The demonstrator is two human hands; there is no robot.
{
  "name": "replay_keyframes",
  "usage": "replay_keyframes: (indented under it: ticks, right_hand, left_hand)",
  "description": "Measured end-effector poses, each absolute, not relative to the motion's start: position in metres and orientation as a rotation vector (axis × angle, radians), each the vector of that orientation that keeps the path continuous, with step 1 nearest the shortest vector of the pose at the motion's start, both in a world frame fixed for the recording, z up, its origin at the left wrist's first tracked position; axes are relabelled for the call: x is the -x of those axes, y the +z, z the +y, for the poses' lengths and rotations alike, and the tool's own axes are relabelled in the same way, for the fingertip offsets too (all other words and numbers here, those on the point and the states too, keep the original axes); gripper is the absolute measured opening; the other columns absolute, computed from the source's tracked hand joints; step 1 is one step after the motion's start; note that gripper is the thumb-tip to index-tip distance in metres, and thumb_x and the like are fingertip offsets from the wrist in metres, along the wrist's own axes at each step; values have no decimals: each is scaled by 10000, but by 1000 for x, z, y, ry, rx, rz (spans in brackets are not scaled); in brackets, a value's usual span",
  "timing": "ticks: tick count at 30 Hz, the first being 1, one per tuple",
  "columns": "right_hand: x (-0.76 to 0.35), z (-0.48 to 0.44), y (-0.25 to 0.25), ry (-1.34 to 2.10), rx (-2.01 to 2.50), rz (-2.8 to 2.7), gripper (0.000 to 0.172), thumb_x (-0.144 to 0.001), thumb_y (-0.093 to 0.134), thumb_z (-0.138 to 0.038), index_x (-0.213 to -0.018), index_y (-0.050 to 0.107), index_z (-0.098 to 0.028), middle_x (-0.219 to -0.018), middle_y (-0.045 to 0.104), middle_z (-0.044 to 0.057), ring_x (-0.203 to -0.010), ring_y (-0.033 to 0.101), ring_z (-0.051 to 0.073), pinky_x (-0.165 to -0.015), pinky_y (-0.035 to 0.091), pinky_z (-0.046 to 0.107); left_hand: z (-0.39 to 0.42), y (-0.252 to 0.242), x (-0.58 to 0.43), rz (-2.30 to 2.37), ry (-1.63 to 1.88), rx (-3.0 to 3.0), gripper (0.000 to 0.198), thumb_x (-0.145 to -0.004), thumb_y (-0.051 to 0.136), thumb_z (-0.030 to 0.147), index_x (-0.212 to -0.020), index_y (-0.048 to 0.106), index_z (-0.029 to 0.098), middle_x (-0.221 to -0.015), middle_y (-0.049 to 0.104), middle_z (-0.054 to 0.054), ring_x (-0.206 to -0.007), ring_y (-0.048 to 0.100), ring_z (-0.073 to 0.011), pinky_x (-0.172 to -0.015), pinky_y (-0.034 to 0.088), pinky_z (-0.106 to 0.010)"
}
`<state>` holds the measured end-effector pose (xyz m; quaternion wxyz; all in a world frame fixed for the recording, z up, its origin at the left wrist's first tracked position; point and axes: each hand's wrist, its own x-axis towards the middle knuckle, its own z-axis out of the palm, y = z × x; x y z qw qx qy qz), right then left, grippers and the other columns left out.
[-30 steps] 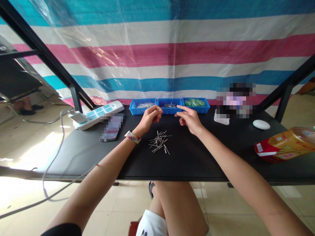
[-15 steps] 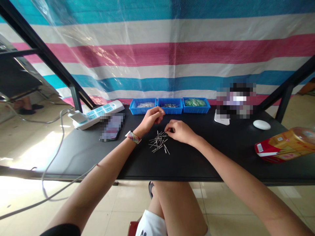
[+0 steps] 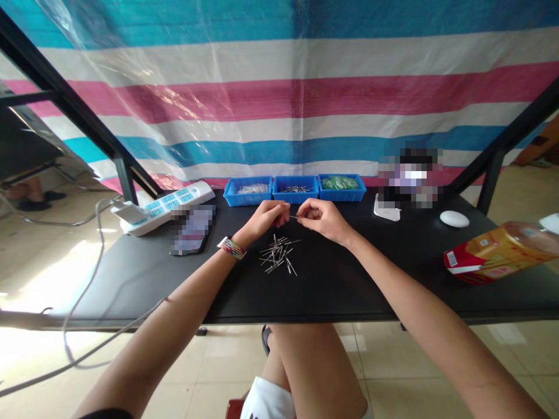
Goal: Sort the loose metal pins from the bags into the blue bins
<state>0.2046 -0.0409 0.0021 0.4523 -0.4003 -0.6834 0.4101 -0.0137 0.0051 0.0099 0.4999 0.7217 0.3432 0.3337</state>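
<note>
My right hand (image 3: 324, 221) pinches a thin silver blind rivet (image 3: 294, 217) between thumb and fingertips, its end pointing left. Close beside it is my left hand (image 3: 267, 218), fingers curled closed; what they hold, if anything, is hidden. Whether the rivet touches the left fingers I cannot tell. Below both hands, a loose pile of blind rivets (image 3: 278, 254) lies on the black table (image 3: 349, 291). Behind the hands stand three blue bins in a row: a left bin (image 3: 231, 199) with clear bags, a middle bin (image 3: 295, 196) with rivets, a right bin (image 3: 345, 195) with green packets.
On the left are a white power strip (image 3: 168, 203) with a plug and cable, and a phone (image 3: 194, 230). To the right lie a white oval object (image 3: 454, 219), a blurred-out item on a white base (image 3: 386, 209), and a tilted red-and-gold bottle (image 3: 493, 253).
My right hand has lifted from the edge of the pile, bringing up a rivet beside my left hand. The left hand stays curled. The view has shifted slightly.
</note>
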Motion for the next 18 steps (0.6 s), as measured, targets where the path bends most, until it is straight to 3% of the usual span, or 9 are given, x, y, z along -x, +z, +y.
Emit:
replay_keyframes:
  ticks: [5, 10, 18]
  right_hand:
    - [-198, -44, 2, 959, 962, -1583, 259, -762, 843, -368, -866, 682, -194, -799, 674, 0, -590, 497, 104, -550, 381, 252]
    - [-197, -42, 0, 1006, 957, -1459, 284, -738, 858, -378, -851, 671, -198, -779, 646, -14, -560, 525, 99, -493, 400, 236]
    - [-194, -43, -1, 1246, 1025, -1225, 249, -745, 803, -388, -831, 666, -198, -751, 690, -6, -525, 576, 103, -462, 480, 224]
  left_hand:
    - [5, 8, 14, 805, 756, -1715, 452, -865, 733, 545, -640, 645, 162, -530, 542, 2, -511, 489, -103, -533, 335, -239]
    - [4, 9, 13, 802, 774, -1656, 386, -813, 814, 504, -745, 642, 165, -588, 573, 18, -534, 524, -103, -526, 338, -224]
    - [4, 6, 12, 734, 883, -1678, 332, -838, 839, 432, -839, 633, 171, -688, 566, 40, -570, 539, -91, -528, 371, -211]
